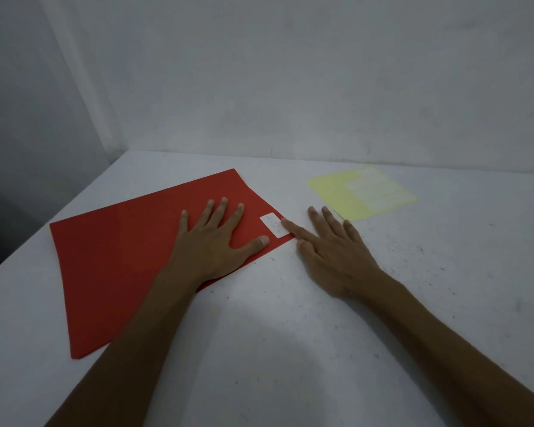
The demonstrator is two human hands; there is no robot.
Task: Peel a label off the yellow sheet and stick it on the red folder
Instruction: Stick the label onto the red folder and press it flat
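The red folder (114,251) lies flat on the white table, left of centre. A small white label (271,224) with scribbled writing sits stuck near the folder's right corner. My left hand (219,238) rests flat on the folder with fingers spread, thumb just below the label. My right hand (330,245) lies palm down on the table beside the folder, its thumb tip touching the label's right edge. The yellow sheet (330,192) with several white labels lies flat at the back right, its near corner under my right fingertips.
The white table (290,349) is speckled with dark marks. A pale wall (290,87) rises directly behind it, and the table's left edge (43,220) drops into a dark gap.
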